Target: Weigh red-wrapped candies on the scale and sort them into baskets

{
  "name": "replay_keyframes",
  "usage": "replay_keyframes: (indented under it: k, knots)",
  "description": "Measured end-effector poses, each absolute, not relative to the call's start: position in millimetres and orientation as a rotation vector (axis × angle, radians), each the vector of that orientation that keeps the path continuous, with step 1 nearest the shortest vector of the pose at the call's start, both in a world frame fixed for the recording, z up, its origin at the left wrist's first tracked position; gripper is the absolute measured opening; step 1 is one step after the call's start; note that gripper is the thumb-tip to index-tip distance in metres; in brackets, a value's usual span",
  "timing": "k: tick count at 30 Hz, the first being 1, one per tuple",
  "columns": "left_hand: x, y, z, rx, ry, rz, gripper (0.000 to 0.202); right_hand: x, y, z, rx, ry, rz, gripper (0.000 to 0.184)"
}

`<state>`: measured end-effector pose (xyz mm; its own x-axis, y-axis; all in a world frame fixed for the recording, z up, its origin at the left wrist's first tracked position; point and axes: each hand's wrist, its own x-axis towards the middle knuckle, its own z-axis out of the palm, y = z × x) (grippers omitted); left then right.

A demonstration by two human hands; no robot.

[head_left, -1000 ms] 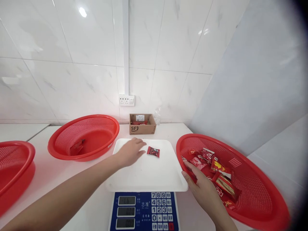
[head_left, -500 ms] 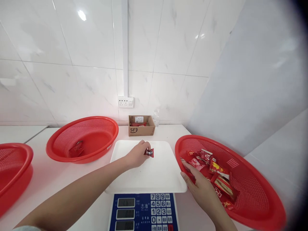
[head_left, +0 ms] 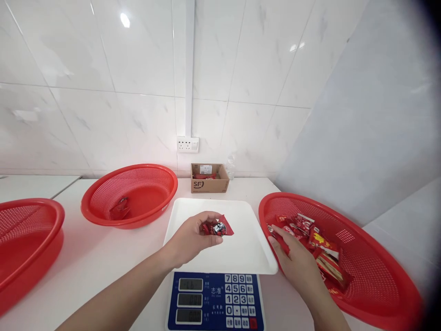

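Observation:
My left hand (head_left: 191, 239) is closed on a small red snack packet (head_left: 220, 228), lifted just above the white tray (head_left: 241, 250) of a blue-faced electronic scale (head_left: 215, 301). My right hand (head_left: 298, 262) rests on the near rim of the right red basket (head_left: 372, 280), its fingers flat and reaching in among several red snack packets (head_left: 317, 241). A second red basket (head_left: 138, 188) at the back left holds one red packet (head_left: 119, 209).
A third red basket (head_left: 24, 243) sits at the far left edge. A small cardboard box (head_left: 209, 178) with red packets stands against the tiled wall, next to a clear plastic item (head_left: 231, 165). A wall socket (head_left: 188, 144) is above it.
My left hand reached the packet lying on the scale tray, closed on it and lifted it toward me. My right hand stayed at the right basket's rim.

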<state>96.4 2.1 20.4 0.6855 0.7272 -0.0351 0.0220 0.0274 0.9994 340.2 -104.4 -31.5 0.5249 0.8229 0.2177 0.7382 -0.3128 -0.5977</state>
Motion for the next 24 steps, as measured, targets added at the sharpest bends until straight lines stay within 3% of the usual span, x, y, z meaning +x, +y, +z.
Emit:
replay_keyframes:
  k: [5,9,13,17,24]
  knots:
    - [100,-14,16,1.397,0.604,0.645,0.043,297,-106,3,-1.790,-1.402,0.393,0.042]
    - [101,-27,15,1.493,0.604,0.638,0.045,262,-98,25,-1.561,-1.629,0.592,0.043]
    - [95,-32,19,1.510,0.564,0.596,0.043,248,-90,29,-1.551,-1.649,0.588,0.044]
    - [87,-30,18,1.460,0.495,0.568,0.028,243,-87,24,-1.484,-1.617,0.563,0.044]
    - [84,-31,11,1.552,0.605,0.704,0.038,233,-81,15,-1.478,-1.571,0.396,0.044]
